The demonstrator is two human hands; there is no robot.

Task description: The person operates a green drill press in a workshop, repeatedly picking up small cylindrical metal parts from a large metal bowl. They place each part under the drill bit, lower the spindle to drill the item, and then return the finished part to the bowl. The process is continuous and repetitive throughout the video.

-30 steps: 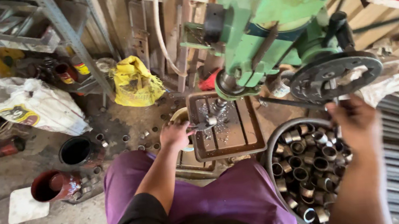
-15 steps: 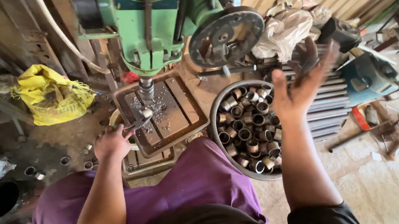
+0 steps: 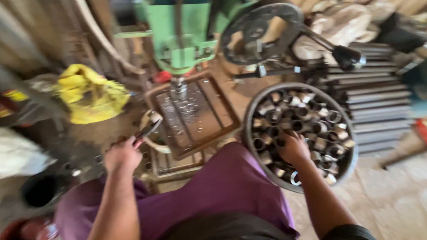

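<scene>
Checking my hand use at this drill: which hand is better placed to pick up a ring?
Likely the right hand: it is already down among the rings in the basin. The left hand holds pliers.

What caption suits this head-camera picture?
Right hand reaches into a round basin of short metal rings; left hand grips pliers beside a green drill press.

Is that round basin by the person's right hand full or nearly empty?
Fairly full: short metal rings cover the round basin almost from rim to rim, and the right hand reaches in among them.

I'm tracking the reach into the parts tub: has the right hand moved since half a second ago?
Yes. The right hand has dropped from above the round tub down onto the metal rings inside.
</scene>
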